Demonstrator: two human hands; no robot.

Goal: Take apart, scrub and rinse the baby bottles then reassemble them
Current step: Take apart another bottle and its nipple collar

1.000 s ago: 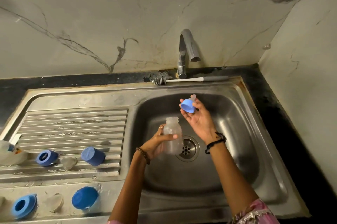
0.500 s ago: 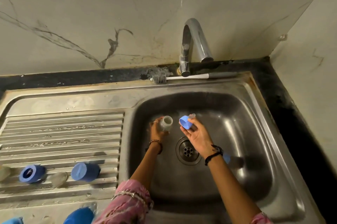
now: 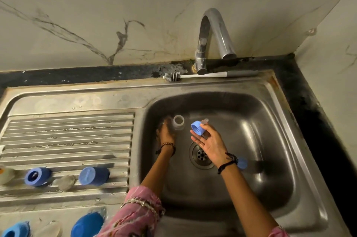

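Clear plastic baby bottle (image 3: 178, 122) upright, mouth up, over steel sink basin (image 3: 251, 140), left of the drain (image 3: 201, 156). Left hand (image 3: 166, 134) grips its side. Right hand (image 3: 209, 141), just right of the bottle, pinches blue screw ring (image 3: 198, 127) with clear teat (image 3: 206, 120). Hands apart.

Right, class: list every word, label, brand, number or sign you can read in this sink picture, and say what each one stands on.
None can be read.
The clear bottle in the left hand: no legible markings.
The blue collar in the right hand: plain.
The blue cap on the drainboard: a raised ridge, no letters.
The tap and brush: no brand visible.
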